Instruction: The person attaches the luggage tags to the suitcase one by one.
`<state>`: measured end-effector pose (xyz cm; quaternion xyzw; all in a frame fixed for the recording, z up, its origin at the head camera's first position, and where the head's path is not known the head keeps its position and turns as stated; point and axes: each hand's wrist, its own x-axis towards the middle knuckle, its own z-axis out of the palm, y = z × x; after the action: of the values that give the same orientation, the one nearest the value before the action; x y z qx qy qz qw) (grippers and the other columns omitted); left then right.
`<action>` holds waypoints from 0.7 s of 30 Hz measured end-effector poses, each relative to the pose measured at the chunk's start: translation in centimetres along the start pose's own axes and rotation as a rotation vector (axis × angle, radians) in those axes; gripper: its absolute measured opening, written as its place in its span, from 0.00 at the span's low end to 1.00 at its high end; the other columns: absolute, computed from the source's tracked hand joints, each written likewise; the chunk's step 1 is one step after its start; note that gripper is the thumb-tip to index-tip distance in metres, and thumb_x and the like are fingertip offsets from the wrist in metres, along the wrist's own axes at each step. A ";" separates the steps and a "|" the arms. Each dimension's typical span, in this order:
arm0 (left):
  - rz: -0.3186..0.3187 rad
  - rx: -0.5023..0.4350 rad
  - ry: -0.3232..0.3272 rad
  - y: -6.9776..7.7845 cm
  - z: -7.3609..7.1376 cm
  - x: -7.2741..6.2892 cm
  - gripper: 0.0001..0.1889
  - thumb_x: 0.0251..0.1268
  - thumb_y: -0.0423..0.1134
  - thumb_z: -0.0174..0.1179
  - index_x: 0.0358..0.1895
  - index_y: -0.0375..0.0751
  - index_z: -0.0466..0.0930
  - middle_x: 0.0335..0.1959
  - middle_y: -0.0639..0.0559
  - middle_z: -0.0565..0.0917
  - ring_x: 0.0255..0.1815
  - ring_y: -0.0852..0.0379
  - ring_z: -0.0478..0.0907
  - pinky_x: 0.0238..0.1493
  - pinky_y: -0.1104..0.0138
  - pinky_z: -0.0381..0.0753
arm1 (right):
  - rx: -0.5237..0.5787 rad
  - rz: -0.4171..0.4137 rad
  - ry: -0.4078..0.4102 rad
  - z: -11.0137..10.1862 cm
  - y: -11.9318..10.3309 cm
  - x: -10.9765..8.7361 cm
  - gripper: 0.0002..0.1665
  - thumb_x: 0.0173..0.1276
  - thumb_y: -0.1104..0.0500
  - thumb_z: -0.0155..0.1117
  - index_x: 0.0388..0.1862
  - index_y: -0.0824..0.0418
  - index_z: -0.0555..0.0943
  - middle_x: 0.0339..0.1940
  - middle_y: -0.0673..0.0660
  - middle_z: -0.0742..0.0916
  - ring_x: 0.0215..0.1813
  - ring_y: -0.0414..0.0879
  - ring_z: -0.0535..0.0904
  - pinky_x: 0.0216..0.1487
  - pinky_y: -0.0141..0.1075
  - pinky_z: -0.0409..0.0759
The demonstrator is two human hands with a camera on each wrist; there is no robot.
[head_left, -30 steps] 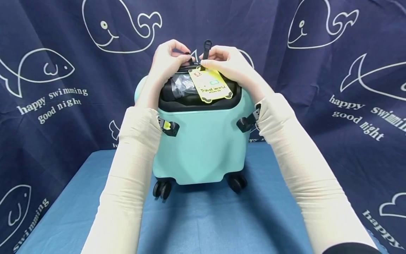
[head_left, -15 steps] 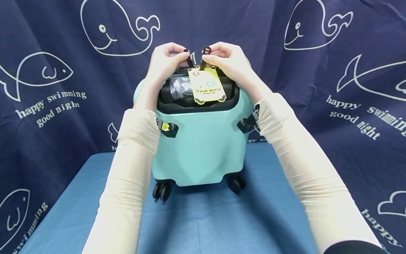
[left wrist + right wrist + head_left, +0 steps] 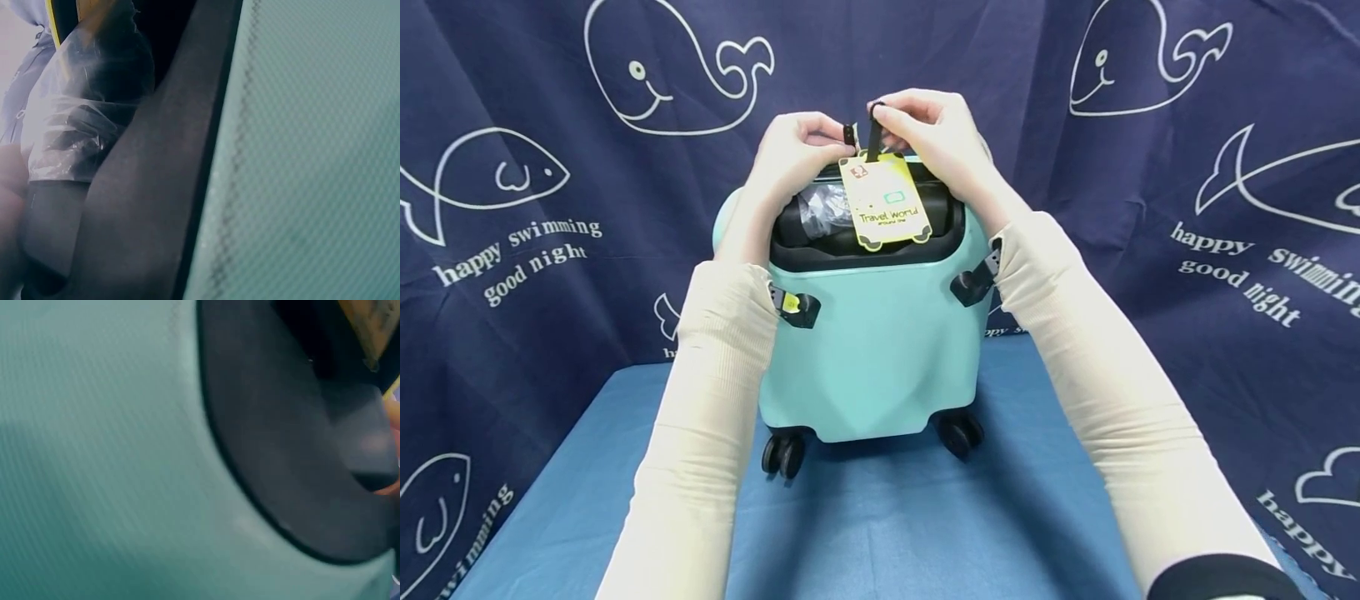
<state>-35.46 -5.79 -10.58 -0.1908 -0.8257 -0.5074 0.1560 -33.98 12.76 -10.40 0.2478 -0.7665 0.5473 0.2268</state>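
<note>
The left hand [image 3: 792, 158] and right hand [image 3: 938, 137] each pinch a black strap end [image 3: 874, 142] (a yellow tag [image 3: 886, 202] hangs below).

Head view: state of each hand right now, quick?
Left hand: closed, pinching a narrow black strap end.
Right hand: closed, pinching the thin black strap that rises from the flat yellow luggage tag.

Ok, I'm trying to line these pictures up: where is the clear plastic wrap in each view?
Head: the clear plastic wrap is above and left of centre, just to the picture's left of the yellow tag.
Left wrist: upper left, around the black handle.
Right wrist: not in it.
Shared landmark: the black rim bordering the turquoise shell, visible in all three.
</note>
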 end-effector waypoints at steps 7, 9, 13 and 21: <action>-0.011 0.027 0.026 0.2 -0.3 0.0 0.08 0.55 0.41 0.67 0.36 0.46 0.80 0.33 0.58 0.87 0.38 0.66 0.81 0.44 0.74 0.70 | 0.152 -0.037 0.029 0.0 0.4 0.1 0.05 0.62 0.64 0.64 0.37 0.59 0.79 0.26 0.50 0.85 0.27 0.43 0.79 0.38 0.32 0.77; -0.018 0.007 0.038 0.3 -0.3 0.0 0.09 0.54 0.42 0.67 0.36 0.47 0.79 0.31 0.58 0.87 0.37 0.65 0.81 0.43 0.74 0.70 | 0.157 -0.035 0.025 -0.1 0.4 0.1 0.04 0.63 0.64 0.63 0.37 0.60 0.80 0.25 0.50 0.85 0.27 0.43 0.79 0.37 0.31 0.77; 0.006 -0.075 0.053 0.2 -0.2 0.1 0.07 0.54 0.37 0.67 0.29 0.48 0.76 0.22 0.62 0.84 0.31 0.65 0.80 0.40 0.74 0.72 | 0.190 -0.036 0.020 -0.1 0.3 0.1 0.04 0.64 0.65 0.62 0.38 0.64 0.80 0.24 0.51 0.84 0.26 0.42 0.79 0.36 0.30 0.77; 0.072 -0.019 0.062 -0.3 -0.2 0.0 0.09 0.53 0.36 0.67 0.22 0.50 0.77 0.24 0.61 0.85 0.30 0.68 0.80 0.39 0.74 0.72 | 0.185 -0.003 0.002 0.2 0.5 -0.2 0.10 0.64 0.66 0.62 0.43 0.67 0.82 0.25 0.51 0.85 0.26 0.41 0.80 0.36 0.29 0.77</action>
<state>-35.61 -6.07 -10.78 -0.2059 -0.8083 -0.5149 0.1977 -34.17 12.74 -10.92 0.2681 -0.7122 0.6157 0.2046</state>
